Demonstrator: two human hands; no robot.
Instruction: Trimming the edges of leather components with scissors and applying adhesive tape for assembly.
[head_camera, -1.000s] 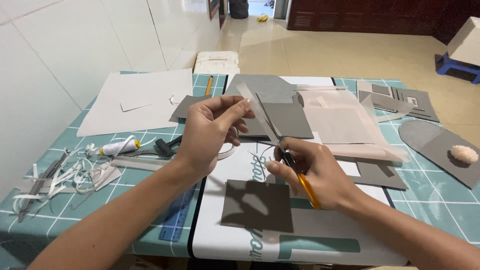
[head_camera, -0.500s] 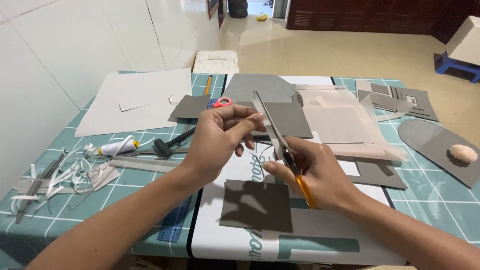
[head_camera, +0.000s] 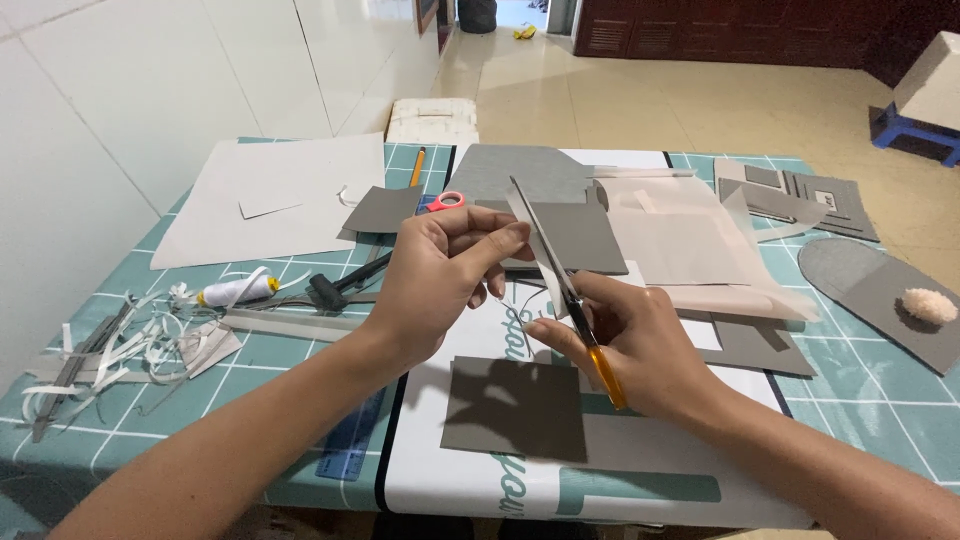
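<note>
My right hand (head_camera: 645, 345) grips orange-handled scissors (head_camera: 607, 378) above the table, with the long blades pointing away and up to the left. My left hand (head_camera: 440, 275) pinches a thin pale paper strip (head_camera: 522, 215) between thumb and fingertips, right beside the blades. The strip runs along the blades; I cannot tell whether they are closed on it. A dark grey square card (head_camera: 515, 408) lies flat on the table beneath both hands.
A teal cutting mat (head_camera: 880, 400) covers the table. On it lie red-handled scissors (head_camera: 447, 200), a pencil (head_camera: 417, 168), a white glue bottle (head_camera: 235, 291), paper scraps (head_camera: 130, 340), a white sheet (head_camera: 270, 195), a blue ruler (head_camera: 350, 440), grey cards (head_camera: 570, 230) and an oval grey card with a fluffy tuft (head_camera: 928, 305).
The scissors have swung up so the blades reach further away along the pale strip. My left hand has dropped a little, uncovering the red-handled scissors behind it.
</note>
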